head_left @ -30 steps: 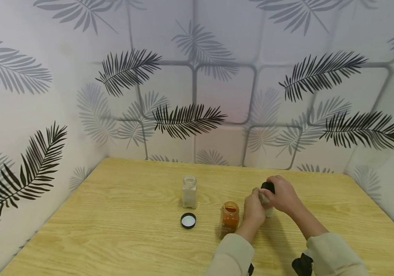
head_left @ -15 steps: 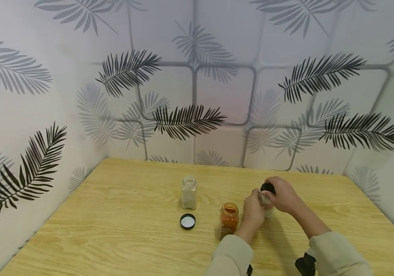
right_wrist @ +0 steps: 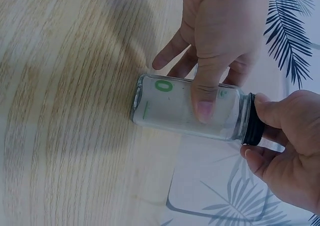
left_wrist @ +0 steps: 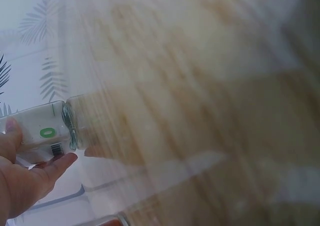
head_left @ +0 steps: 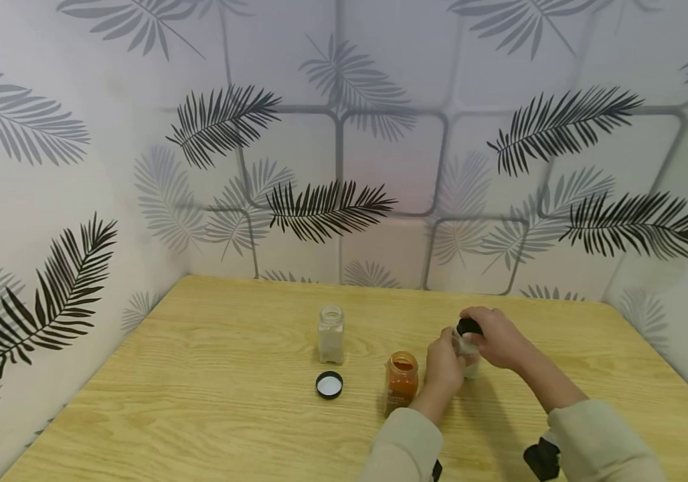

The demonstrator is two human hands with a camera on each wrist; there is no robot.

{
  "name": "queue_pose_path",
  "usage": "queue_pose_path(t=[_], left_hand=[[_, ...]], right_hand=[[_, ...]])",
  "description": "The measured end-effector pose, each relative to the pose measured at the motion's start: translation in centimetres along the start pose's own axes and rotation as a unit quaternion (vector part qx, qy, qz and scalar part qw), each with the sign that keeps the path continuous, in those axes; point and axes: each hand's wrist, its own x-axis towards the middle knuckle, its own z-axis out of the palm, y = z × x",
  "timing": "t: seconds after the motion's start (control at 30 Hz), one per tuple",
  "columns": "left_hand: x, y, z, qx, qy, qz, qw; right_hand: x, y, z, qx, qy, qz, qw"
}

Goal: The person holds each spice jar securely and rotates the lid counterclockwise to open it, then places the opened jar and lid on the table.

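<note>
A clear glass jar (right_wrist: pixel 175 108) with pale powder inside and green print stands upright, its base at the wooden tabletop. My left hand (head_left: pixel 445 367) grips its body, with the thumb across the near side in the right wrist view. On the jar's mouth is a black lid (right_wrist: pixel 254 121), pinched between the thumb and fingers of my right hand (head_left: pixel 499 340). In the left wrist view, the lid and my right hand are out of sight.
Left of my left hand stands an uncovered jar of orange-red powder (head_left: pixel 401 385). Farther left is an uncovered jar of pale powder (head_left: pixel 331 338), with a loose black lid (head_left: pixel 328 385) lying inside up before it. A leaf-patterned wall (head_left: pixel 380 254) borders the table (head_left: pixel 199 375).
My right hand has turned slightly at the lid, and its wrist and sleeve have swung a little to the right. My left hand stays around the jar; the other jars have not moved.
</note>
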Motion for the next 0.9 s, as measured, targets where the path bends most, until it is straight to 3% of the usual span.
queue_pose_path(t=[0.23, 0.43, 0.53, 0.7, 0.9], left_hand=[[0.0, 0.0, -0.2, 0.030, 0.003, 0.006, 0.9995], [0.0, 0.1, 0.0, 0.000, -0.001, 0.000, 1.0000], [0.0, 0.1, 0.0, 0.007, -0.003, -0.008, 0.9999], [-0.1, 0.2, -0.1, -0.006, -0.004, -0.022, 0.9997], [-0.1, 0.1, -0.2, 0.007, -0.002, -0.019, 0.9998]], right_hand=[[-0.3, -0.1, -0.3, 0.013, -0.029, 0.002, 0.999], [-0.3, -0.1, 0.5, 0.018, 0.022, 0.016, 0.999], [-0.2, -0.2, 0.9, 0.009, 0.043, 0.036, 0.998], [-0.1, -0.2, 1.0, 0.004, 0.053, 0.067, 0.996], [-0.3, 0.0, 1.0, 0.010, 0.058, 0.069, 0.996]])
